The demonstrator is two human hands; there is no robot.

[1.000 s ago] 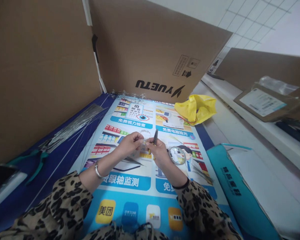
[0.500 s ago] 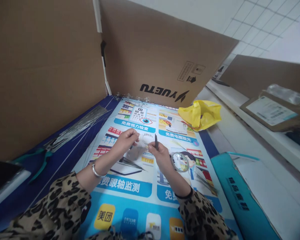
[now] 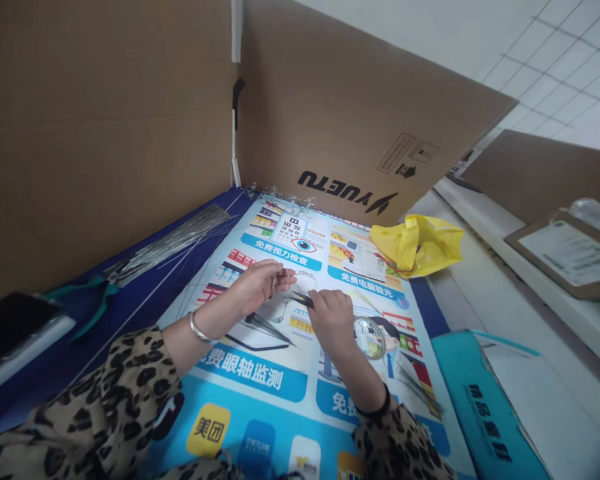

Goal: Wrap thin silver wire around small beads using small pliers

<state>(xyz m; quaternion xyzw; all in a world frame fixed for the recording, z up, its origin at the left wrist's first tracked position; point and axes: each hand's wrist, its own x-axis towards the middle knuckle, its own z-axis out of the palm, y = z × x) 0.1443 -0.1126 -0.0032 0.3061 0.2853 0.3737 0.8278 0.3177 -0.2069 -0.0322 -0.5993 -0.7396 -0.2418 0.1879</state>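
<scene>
My right hand (image 3: 333, 321) is closed around slim dark-jawed pliers (image 3: 301, 299), their tips turned left toward my left hand. My left hand (image 3: 265, 283) pinches a thin wire (image 3: 276, 283) between thumb and fingers; the wire is very fine and partly blurred. A short strand with a small bead (image 3: 280, 318) shows just below the fingers. Behind the pliers, a ring of clear beads (image 3: 306, 275) lies on the printed mat (image 3: 280, 417). Dark pointed tweezers (image 3: 270, 329) rest under my left wrist, on the mat.
Right of my right hand is a round clear dish (image 3: 369, 337), with loose wires (image 3: 420, 385) beyond. A wire bundle (image 3: 180, 240) and teal-handled pliers (image 3: 100, 303) lie left, near a phone (image 3: 17, 327). A yellow bag (image 3: 420, 247), teal box (image 3: 480, 407) and cardboard walls (image 3: 330, 100) surround the mat.
My hands have moved apart from their close position. The pliers have swung from pointing away to pointing left, and my left fingers have stretched out more. The view has shifted leftward.
</scene>
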